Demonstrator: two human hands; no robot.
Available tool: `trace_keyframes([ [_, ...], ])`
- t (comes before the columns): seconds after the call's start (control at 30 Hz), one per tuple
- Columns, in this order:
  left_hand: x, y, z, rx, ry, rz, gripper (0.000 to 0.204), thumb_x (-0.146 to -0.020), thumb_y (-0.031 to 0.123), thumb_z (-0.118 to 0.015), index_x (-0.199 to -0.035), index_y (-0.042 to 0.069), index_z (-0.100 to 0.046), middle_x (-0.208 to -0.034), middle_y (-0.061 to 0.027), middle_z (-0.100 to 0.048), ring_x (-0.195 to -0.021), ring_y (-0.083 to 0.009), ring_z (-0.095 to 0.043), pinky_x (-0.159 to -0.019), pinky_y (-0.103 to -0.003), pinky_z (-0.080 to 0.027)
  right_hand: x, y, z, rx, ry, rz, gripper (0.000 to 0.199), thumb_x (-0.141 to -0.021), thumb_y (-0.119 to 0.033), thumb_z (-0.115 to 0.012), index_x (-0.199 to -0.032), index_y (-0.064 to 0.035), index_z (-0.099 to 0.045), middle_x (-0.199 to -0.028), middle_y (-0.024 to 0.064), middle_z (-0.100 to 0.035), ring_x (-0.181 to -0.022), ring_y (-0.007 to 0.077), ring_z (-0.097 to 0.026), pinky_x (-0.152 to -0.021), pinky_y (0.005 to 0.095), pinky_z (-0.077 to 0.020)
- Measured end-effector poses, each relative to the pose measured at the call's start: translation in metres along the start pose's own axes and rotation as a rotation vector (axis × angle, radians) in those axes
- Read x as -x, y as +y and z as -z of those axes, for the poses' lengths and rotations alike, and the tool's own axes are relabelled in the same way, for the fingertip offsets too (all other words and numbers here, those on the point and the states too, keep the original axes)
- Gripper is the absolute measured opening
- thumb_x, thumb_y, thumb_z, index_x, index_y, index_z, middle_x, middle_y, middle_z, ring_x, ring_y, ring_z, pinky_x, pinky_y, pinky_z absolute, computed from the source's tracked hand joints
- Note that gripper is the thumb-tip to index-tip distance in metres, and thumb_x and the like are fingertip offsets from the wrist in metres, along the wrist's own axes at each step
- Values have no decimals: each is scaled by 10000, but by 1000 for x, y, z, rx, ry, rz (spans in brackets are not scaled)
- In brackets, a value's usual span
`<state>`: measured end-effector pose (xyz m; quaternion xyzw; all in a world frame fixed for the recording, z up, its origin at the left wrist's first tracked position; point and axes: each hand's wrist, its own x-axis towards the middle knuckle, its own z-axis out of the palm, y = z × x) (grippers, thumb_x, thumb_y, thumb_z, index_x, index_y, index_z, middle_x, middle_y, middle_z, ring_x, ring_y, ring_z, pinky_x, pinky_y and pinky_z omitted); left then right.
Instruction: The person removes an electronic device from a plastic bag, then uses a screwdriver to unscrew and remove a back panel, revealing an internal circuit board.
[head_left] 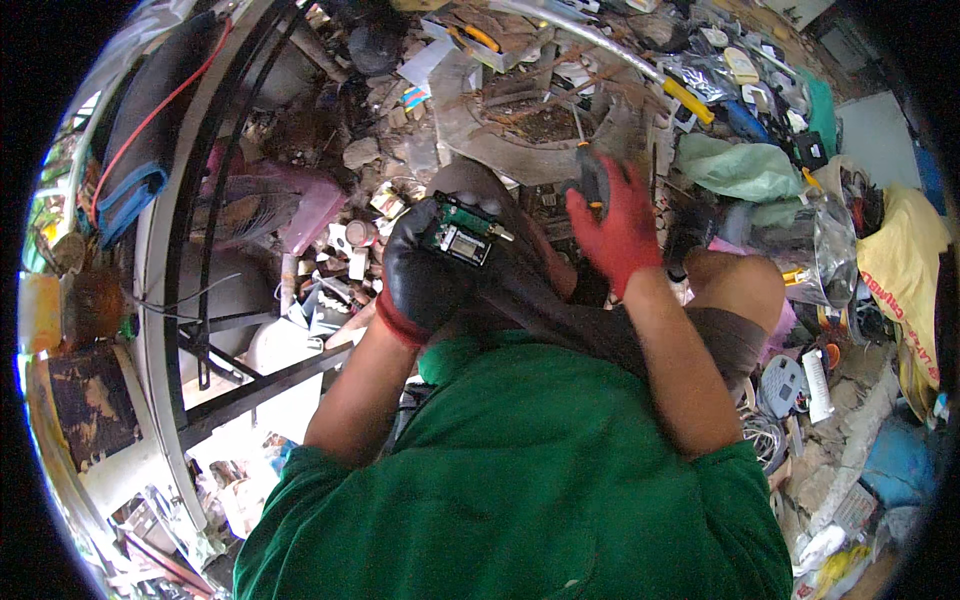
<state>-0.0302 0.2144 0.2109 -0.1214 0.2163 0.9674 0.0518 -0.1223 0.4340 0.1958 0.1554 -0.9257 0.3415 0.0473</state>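
Over my lap, my left hand (415, 265), in a black-palmed glove with a red cuff, grips a small green circuit board (462, 232). A silvery rectangular part and a short metal connector show on the board. To the right, my right hand (622, 222), in a red glove, holds a screwdriver (592, 178) with a dark and orange handle. Its thin shaft points away from me. The glove is slightly blurred, and part of its grip is hidden behind the back of the hand. The two hands are apart.
A black metal frame (190, 250) stands at the left. Ahead lies a worn block (470, 130) with a round hollow. A yellow-ended pole (690, 100) lies beyond. Scrap, a green plastic bag (740, 170) and a yellow sack (905, 270) crowd the right.
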Motion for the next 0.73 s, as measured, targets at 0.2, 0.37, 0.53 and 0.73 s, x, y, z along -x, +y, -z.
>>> trace_keyframes([
  [0.2, -9, 8, -46, 155, -57, 6, 535, -904, 556, -467, -968, 53, -635, -917, -142, -639, -980, -333, -597, -939, -493, -468, -35, 52, -45, 465, -228, -165, 732, -850, -388, -618, -1439, -76, -316, -1378, 261, -423, -1258, 405, -467, -1027, 472, -424],
  [0.37, -3, 26, -48, 161, -198, 101, 656, -889, 663, -416, -1071, 67, -622, -943, -142, -648, -926, -345, -621, -903, -514, -484, -54, 66, -62, 322, -303, -272, 799, -821, -269, -642, -1471, -44, -235, -1446, 254, -355, -1266, 406, -439, -1041, 440, -403],
  [0.53, -3, 44, -47, 184, -273, 244, 719, -876, 701, -409, -1180, 78, -599, -1022, -124, -652, -948, -326, -621, -897, -515, -485, -44, 58, -22, -385, -108, -305, 594, -858, -160, -584, -1408, -37, -396, -1356, 159, -508, -1210, 235, -524, -990, 347, -435],
  [0.73, -2, 50, -16, 260, -386, 266, 842, -866, 719, -410, -1364, 42, -458, -1174, -164, -621, -1064, -371, -596, -976, -560, -438, 7, -44, 117, -695, -412, -51, 509, -820, -162, -665, -1296, -34, -538, -1302, 160, -557, -1251, 248, -503, -1076, 379, -351],
])
